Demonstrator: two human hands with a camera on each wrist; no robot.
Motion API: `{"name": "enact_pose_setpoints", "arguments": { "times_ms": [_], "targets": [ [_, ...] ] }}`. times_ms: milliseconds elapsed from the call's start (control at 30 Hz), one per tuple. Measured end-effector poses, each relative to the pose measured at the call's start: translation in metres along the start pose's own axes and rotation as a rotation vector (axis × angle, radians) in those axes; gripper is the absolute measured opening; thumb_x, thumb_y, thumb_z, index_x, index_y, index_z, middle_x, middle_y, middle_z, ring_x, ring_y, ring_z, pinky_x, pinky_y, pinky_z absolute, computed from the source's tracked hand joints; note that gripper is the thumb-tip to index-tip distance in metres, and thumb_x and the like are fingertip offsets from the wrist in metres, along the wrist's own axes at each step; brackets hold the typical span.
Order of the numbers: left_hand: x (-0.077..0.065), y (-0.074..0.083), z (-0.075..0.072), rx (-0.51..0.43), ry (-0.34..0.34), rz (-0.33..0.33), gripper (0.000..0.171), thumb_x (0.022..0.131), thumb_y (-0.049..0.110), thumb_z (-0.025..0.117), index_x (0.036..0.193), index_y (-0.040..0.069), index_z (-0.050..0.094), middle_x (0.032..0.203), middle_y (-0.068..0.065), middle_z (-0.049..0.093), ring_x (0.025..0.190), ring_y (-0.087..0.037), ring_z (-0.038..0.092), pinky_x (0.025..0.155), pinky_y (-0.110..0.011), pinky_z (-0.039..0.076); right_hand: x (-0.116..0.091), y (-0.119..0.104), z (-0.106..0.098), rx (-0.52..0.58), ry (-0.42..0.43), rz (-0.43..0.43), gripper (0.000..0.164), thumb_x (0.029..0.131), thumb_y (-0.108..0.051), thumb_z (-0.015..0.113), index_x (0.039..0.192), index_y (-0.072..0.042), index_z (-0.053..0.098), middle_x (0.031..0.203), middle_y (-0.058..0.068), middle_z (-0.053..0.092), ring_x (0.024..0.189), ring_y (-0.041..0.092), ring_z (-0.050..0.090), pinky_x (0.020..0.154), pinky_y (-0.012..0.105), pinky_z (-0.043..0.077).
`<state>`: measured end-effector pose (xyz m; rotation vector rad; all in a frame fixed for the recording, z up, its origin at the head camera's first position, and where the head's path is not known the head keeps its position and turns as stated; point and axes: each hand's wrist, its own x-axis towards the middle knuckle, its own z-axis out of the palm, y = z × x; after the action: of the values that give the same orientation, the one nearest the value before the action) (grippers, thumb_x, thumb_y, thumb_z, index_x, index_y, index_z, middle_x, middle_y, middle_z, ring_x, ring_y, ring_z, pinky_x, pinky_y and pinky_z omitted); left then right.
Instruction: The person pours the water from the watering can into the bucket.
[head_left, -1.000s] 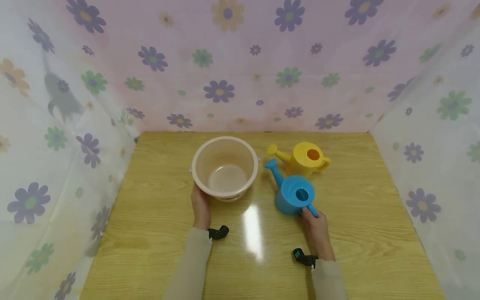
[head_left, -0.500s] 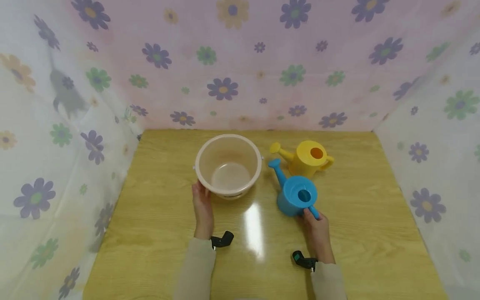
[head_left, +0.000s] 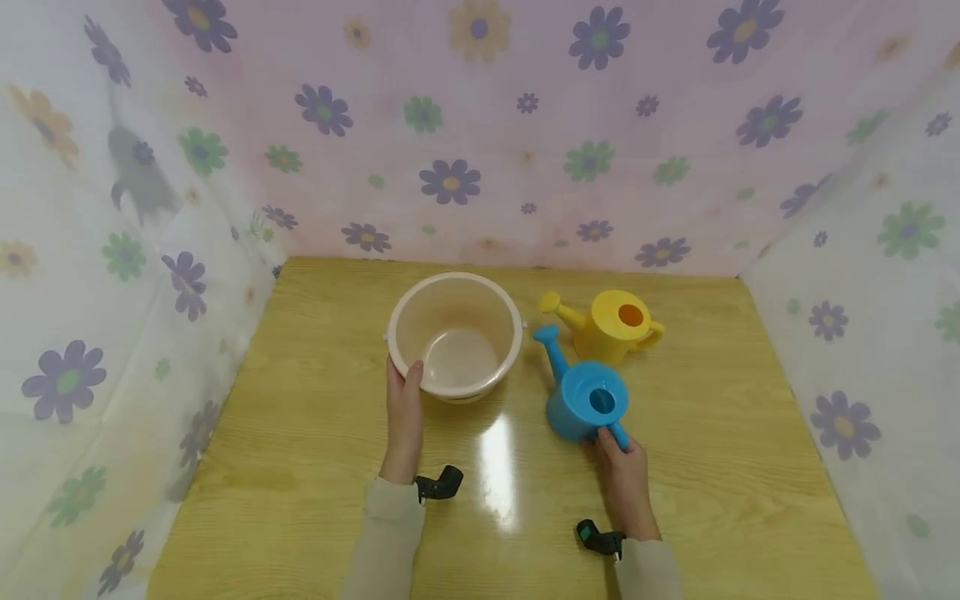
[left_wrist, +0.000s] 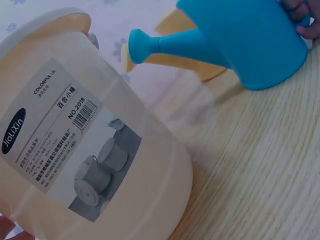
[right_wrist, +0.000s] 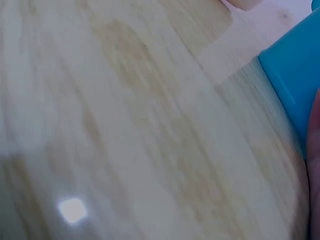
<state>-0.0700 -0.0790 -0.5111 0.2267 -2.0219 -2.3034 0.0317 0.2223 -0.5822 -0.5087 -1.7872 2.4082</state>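
Observation:
A cream plastic bucket (head_left: 457,333) stands on the table, tilted slightly toward me in the head view. My left hand (head_left: 405,421) holds its near left side, with the thumb at the rim and the other fingers along the outer wall. In the left wrist view the bucket (left_wrist: 145,165) shows a printed label (left_wrist: 70,135). To the right, a blue watering can (head_left: 581,408) points its spout away to the back left. My right hand (head_left: 624,479) grips this can by its handle. Only part of the blue can (right_wrist: 295,75) appears in the right wrist view.
Just behind the blue can stands a yellow watering can (head_left: 607,329), its spout toward the bucket. Flowered cloth (head_left: 495,125) encloses the wooden table (head_left: 712,467) at the back and both sides.
My left thumb has come up from below onto the bucket's rim. My right hand keeps its hold on the blue can's handle. The head view has shifted slightly.

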Motion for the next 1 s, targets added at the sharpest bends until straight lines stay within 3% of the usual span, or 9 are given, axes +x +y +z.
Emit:
{"name": "enact_pose_setpoints", "arguments": {
  "times_ms": [133, 300, 433, 533, 600, 767, 867, 1000],
  "targets": [
    [0.009, 0.002, -0.004, 0.011, 0.001, 0.036, 0.057, 0.092, 0.03, 0.043, 0.142, 0.026, 0.016, 0.144, 0.001, 0.023, 0.13, -0.019, 0.024, 0.103, -0.034, 0.019, -0.001, 0.004, 0.0, 0.012, 0.012, -0.019, 0.026, 0.088, -0.022, 0.055, 0.068, -0.008, 0.045, 0.07, 0.002, 0.046, 0.077, 0.019, 0.047, 0.08, 0.032, 0.046],
    [0.014, 0.021, -0.009, -0.048, -0.013, 0.1, 0.055, 0.094, 0.019, 0.04, 0.142, 0.023, 0.014, 0.144, 0.006, 0.019, 0.131, -0.017, 0.02, 0.104, -0.033, 0.017, -0.002, 0.002, 0.003, 0.013, 0.025, -0.072, 0.024, 0.089, -0.02, 0.053, 0.07, -0.007, 0.045, 0.073, 0.006, 0.048, 0.076, 0.021, 0.049, 0.078, 0.033, 0.047],
    [0.007, 0.032, -0.013, -0.032, -0.009, 0.145, 0.061, 0.093, 0.014, 0.037, 0.143, 0.022, 0.004, 0.147, 0.006, 0.01, 0.133, -0.017, 0.014, 0.105, -0.036, 0.012, 0.002, 0.0, 0.007, -0.021, 0.013, -0.095, 0.023, 0.089, -0.019, 0.054, 0.07, -0.008, 0.046, 0.078, 0.003, 0.05, 0.08, 0.017, 0.053, 0.077, 0.033, 0.048],
    [0.002, 0.031, -0.016, -0.003, -0.01, 0.148, 0.064, 0.092, 0.013, 0.037, 0.143, 0.029, 0.001, 0.147, 0.008, 0.005, 0.134, -0.019, 0.011, 0.105, -0.039, 0.012, 0.003, 0.0, 0.007, -0.046, 0.008, -0.068, 0.025, 0.088, -0.019, 0.055, 0.069, -0.008, 0.044, 0.076, 0.0, 0.049, 0.079, 0.014, 0.052, 0.078, 0.033, 0.047],
    [-0.001, 0.028, -0.017, 0.011, -0.023, 0.149, 0.067, 0.091, 0.008, 0.038, 0.143, 0.031, 0.002, 0.148, 0.008, 0.003, 0.133, -0.021, 0.011, 0.104, -0.042, 0.014, 0.001, 0.0, 0.005, -0.077, 0.049, -0.041, 0.026, 0.087, -0.02, 0.057, 0.067, -0.007, 0.044, 0.072, -0.001, 0.047, 0.076, 0.013, 0.05, 0.077, 0.03, 0.048],
    [-0.007, 0.024, -0.014, 0.082, -0.006, 0.175, 0.067, 0.084, -0.003, 0.039, 0.142, 0.02, 0.015, 0.148, 0.0, 0.003, 0.133, -0.021, 0.012, 0.102, -0.047, 0.018, -0.009, 0.0, -0.002, -0.179, 0.177, 0.006, 0.027, 0.083, -0.022, 0.062, 0.07, 0.001, 0.057, 0.068, 0.001, 0.056, 0.073, 0.011, 0.053, 0.072, 0.024, 0.048],
    [-0.007, 0.025, -0.01, 0.136, -0.001, 0.198, 0.062, 0.084, -0.002, 0.038, 0.14, 0.016, 0.02, 0.148, 0.001, 0.003, 0.133, -0.017, 0.011, 0.102, -0.048, 0.017, -0.01, 0.0, -0.004, -0.162, 0.151, -0.031, 0.029, 0.083, -0.019, 0.062, 0.073, 0.009, 0.059, 0.067, 0.004, 0.059, 0.072, 0.014, 0.056, 0.07, 0.027, 0.049],
    [-0.003, 0.026, -0.008, 0.153, -0.014, 0.23, 0.056, 0.088, 0.001, 0.037, 0.14, 0.014, 0.021, 0.148, -0.001, 0.007, 0.133, -0.017, 0.014, 0.102, -0.048, 0.018, -0.009, -0.001, -0.001, -0.08, 0.12, -0.074, 0.023, 0.084, -0.012, 0.061, 0.07, 0.007, 0.061, 0.064, 0.004, 0.059, 0.067, 0.015, 0.056, 0.067, 0.03, 0.049]
  ]
}}
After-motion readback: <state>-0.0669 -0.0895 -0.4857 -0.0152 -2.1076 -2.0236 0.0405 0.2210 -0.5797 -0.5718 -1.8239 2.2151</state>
